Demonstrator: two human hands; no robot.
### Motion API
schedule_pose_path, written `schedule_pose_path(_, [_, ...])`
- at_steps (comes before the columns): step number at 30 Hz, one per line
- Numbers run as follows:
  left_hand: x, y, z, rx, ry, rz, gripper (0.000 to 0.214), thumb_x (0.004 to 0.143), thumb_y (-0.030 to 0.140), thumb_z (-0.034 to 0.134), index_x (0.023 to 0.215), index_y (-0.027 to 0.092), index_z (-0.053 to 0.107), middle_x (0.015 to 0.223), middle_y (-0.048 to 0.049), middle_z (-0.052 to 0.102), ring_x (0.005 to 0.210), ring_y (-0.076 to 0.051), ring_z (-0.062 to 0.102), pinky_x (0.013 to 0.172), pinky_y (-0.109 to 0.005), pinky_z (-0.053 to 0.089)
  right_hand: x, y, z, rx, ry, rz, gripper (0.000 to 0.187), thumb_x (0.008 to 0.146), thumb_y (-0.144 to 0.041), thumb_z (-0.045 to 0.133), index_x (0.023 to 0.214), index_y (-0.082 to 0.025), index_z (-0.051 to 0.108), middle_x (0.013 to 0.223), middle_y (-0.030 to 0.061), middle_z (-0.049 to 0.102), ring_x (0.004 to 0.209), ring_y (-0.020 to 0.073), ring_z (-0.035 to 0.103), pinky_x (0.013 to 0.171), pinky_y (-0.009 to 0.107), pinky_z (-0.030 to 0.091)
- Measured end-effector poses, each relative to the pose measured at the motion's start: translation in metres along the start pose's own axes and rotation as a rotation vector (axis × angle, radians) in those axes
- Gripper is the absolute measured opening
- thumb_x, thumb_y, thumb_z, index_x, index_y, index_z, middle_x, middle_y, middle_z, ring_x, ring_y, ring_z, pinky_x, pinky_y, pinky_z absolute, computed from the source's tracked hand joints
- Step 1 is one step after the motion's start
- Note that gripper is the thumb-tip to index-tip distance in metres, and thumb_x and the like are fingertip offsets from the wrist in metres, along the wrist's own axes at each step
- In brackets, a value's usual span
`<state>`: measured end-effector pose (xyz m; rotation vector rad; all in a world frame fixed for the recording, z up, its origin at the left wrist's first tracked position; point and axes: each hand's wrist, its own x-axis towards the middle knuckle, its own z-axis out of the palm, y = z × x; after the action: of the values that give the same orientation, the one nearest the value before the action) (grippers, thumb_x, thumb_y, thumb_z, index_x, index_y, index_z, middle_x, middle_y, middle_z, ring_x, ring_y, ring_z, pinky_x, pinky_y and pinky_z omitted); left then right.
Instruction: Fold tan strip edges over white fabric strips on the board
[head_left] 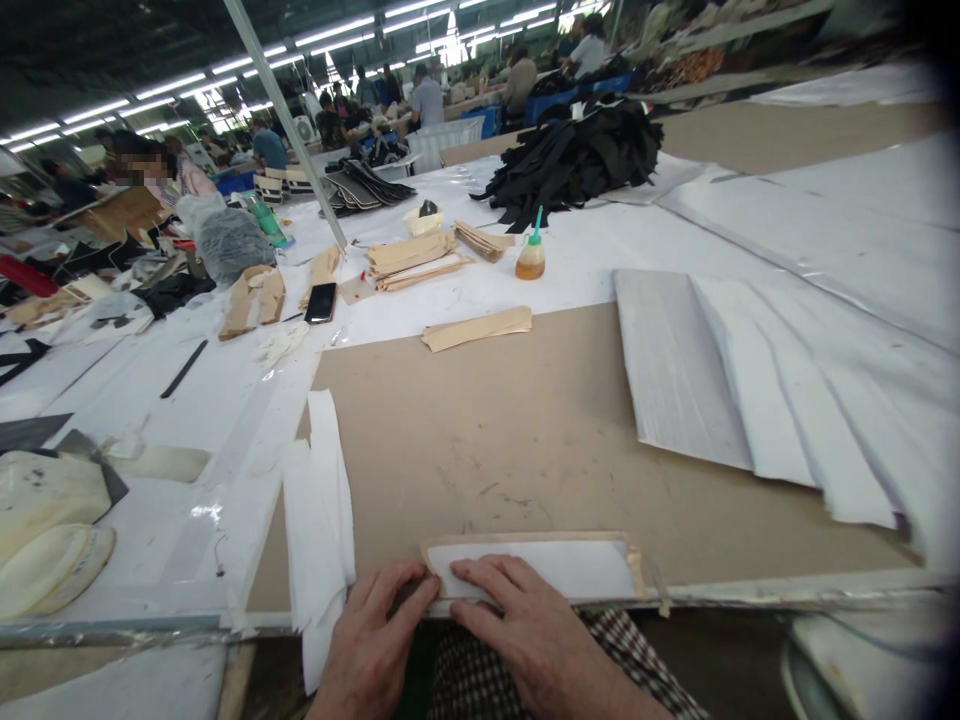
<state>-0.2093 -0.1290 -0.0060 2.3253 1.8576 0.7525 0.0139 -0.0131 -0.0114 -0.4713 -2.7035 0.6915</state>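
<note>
A tan strip (636,568) lies along the front edge of the work board, with a narrow white panel (577,568) on top of it so that a tan border shows. At its left end, my left hand (375,630) has thumb and fingertips drawn together on the corner. My right hand (517,615) rests on the white panel with its fingers stretched out and apart, pressing near the left end. Just left of my hands, several white strips (321,510) hang partly over the table edge.
The brown board (480,430) bears another tan strip (477,328) at its far edge. White sheets (787,390) are fanned at right. Behind stand a bottle of amber liquid (530,260), a phone (321,303), tan stacks (411,255) and black strips (577,155). People work farther back.
</note>
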Motion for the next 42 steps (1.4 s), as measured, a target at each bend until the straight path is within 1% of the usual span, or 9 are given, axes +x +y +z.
schedule_pose_path(2, [0.001,0.000,0.000,0.019,-0.012,0.013,0.039,0.098,0.009,0.044,0.132,0.019,0.062,0.119,-0.0127,0.061,0.106,-0.020,0.060,0.087,-0.031,0.057,0.001,0.000,0.000,-0.007,0.016,-0.011,0.045,0.082,0.000,0.055,0.120,-0.022,0.063,0.138,0.0056,0.059,0.114,0.0245,0.052,0.102,0.038,0.046])
schedule_pose_path(5, [0.001,0.000,0.001,0.029,-0.020,0.023,0.041,0.098,0.008,0.042,0.132,0.018,0.062,0.117,-0.0129,0.062,0.105,-0.020,0.061,0.087,-0.031,0.058,0.002,-0.001,-0.001,-0.030,0.003,-0.017,0.063,0.078,0.001,0.057,0.136,-0.023,0.055,0.138,0.0064,0.058,0.114,0.0253,0.052,0.100,0.039,0.046])
schedule_pose_path(7, [0.002,0.000,0.001,0.020,-0.022,0.017,0.042,0.097,0.007,0.041,0.132,0.018,0.062,0.117,-0.0130,0.062,0.105,-0.020,0.061,0.087,-0.031,0.058,0.003,-0.002,-0.001,-0.033,-0.015,-0.009,0.070,0.077,-0.001,0.059,0.142,-0.023,0.050,0.138,0.0070,0.058,0.114,0.0256,0.052,0.099,0.039,0.047])
schedule_pose_path(12, [0.002,-0.003,0.001,0.015,-0.014,0.025,0.042,0.096,0.007,0.042,0.133,0.016,0.060,0.119,-0.0142,0.061,0.107,-0.020,0.061,0.089,-0.031,0.058,0.008,-0.007,-0.001,-0.052,0.004,0.013,0.062,0.081,-0.008,0.061,0.141,-0.019,0.051,0.131,0.0082,0.061,0.107,0.0252,0.053,0.095,0.039,0.047])
schedule_pose_path(20, [0.008,0.000,-0.001,0.166,0.039,0.101,0.048,0.094,0.004,0.038,0.134,0.015,0.060,0.117,-0.0142,0.064,0.107,-0.021,0.062,0.089,-0.031,0.057,0.010,-0.011,-0.004,-0.073,0.004,0.034,0.059,0.082,-0.007,0.060,0.139,-0.018,0.053,0.128,0.0081,0.061,0.107,0.0250,0.051,0.095,0.039,0.046])
schedule_pose_path(28, [0.010,-0.001,0.001,0.219,0.006,0.092,0.045,0.095,0.007,0.038,0.132,0.013,0.061,0.119,-0.0156,0.062,0.106,-0.023,0.060,0.087,-0.033,0.057,0.010,-0.009,-0.002,-0.067,-0.021,0.030,0.058,0.081,-0.010,0.060,0.138,-0.017,0.053,0.128,0.0078,0.062,0.107,0.0258,0.052,0.094,0.041,0.047])
schedule_pose_path(32, [0.011,0.001,0.002,0.224,0.020,0.088,0.044,0.096,0.009,0.035,0.130,0.014,0.062,0.117,-0.0149,0.063,0.105,-0.023,0.060,0.085,-0.032,0.057,0.011,-0.010,-0.003,-0.065,-0.014,0.029,0.057,0.081,-0.010,0.060,0.138,-0.017,0.054,0.128,0.0084,0.062,0.106,0.0260,0.052,0.094,0.041,0.046])
schedule_pose_path(38, [0.012,0.001,-0.002,0.266,-0.021,0.115,0.042,0.097,0.010,0.034,0.127,0.012,0.063,0.116,-0.0152,0.064,0.101,-0.024,0.060,0.084,-0.033,0.057,0.012,-0.012,0.000,-0.035,-0.028,0.085,0.059,0.079,-0.006,0.054,0.136,-0.018,0.055,0.128,0.0066,0.062,0.107,0.0264,0.051,0.095,0.040,0.044])
schedule_pose_path(42, [0.013,0.000,-0.001,0.301,-0.009,0.156,0.041,0.099,0.013,0.032,0.125,0.011,0.065,0.116,-0.0147,0.066,0.104,-0.025,0.060,0.085,-0.035,0.057,0.018,-0.013,0.005,-0.097,0.021,0.087,0.054,0.080,-0.011,0.059,0.133,-0.018,0.057,0.122,0.0059,0.063,0.101,0.0258,0.053,0.088,0.039,0.045])
